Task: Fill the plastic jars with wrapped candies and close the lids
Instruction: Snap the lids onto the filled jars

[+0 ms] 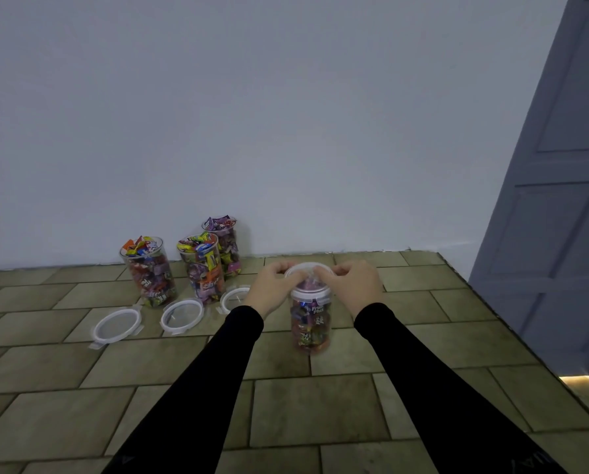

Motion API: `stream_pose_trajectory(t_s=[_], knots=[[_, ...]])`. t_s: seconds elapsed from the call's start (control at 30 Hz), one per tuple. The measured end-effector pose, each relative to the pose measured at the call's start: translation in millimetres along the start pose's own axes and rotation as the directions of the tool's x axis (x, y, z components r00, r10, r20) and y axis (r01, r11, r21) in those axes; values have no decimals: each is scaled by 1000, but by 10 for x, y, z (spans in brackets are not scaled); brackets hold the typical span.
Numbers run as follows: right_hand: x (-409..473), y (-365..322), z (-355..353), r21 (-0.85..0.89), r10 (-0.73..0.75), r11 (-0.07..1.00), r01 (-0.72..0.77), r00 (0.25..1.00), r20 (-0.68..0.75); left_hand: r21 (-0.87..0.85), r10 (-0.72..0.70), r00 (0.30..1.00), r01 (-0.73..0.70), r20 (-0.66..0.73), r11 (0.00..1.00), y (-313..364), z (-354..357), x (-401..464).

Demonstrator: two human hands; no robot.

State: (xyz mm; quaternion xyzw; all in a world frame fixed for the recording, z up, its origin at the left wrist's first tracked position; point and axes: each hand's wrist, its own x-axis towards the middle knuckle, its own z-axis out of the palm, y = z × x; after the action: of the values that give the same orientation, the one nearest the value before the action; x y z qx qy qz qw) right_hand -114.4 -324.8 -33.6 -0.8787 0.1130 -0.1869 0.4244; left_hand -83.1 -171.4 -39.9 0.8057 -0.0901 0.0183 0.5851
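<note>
A clear plastic jar [310, 325] full of wrapped candies stands on the tiled surface in front of me. Its white-rimmed lid [309, 293] sits on top. My left hand [275, 289] and my right hand [351, 285] grip the lid from either side, fingers curled over its top edge. Three more open jars stand near the wall, heaped with candies: one at the left [149, 271], one in the middle [202, 266], one behind [225, 246]. Three loose lids lie flat before them: left [116, 326], middle [182, 316], right [234, 298], the last partly hidden by my left wrist.
The tiled surface [149, 371] meets a plain white wall [286, 131] at the back. A grey panelled door [559, 200] stands at the right, past the surface's right edge. A strip of light [580, 379] glows low beside it.
</note>
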Motion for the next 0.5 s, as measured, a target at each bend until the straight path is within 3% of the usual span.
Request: stream_pose_trajectory(t_s=[0.2, 0.33, 0.5], knots=[[-108, 76, -21, 25, -124, 992, 122, 989, 75, 112, 124, 992, -122, -10, 986, -43, -4, -74], [-238, 317, 2, 261, -292, 934, 245, 943, 161, 105, 209, 969, -223, 128, 969, -121, -184, -168], [-206, 434, 98, 261, -320, 924, 278, 938, 135, -39, 231, 964, -228, 131, 973, -344, -215, -299]])
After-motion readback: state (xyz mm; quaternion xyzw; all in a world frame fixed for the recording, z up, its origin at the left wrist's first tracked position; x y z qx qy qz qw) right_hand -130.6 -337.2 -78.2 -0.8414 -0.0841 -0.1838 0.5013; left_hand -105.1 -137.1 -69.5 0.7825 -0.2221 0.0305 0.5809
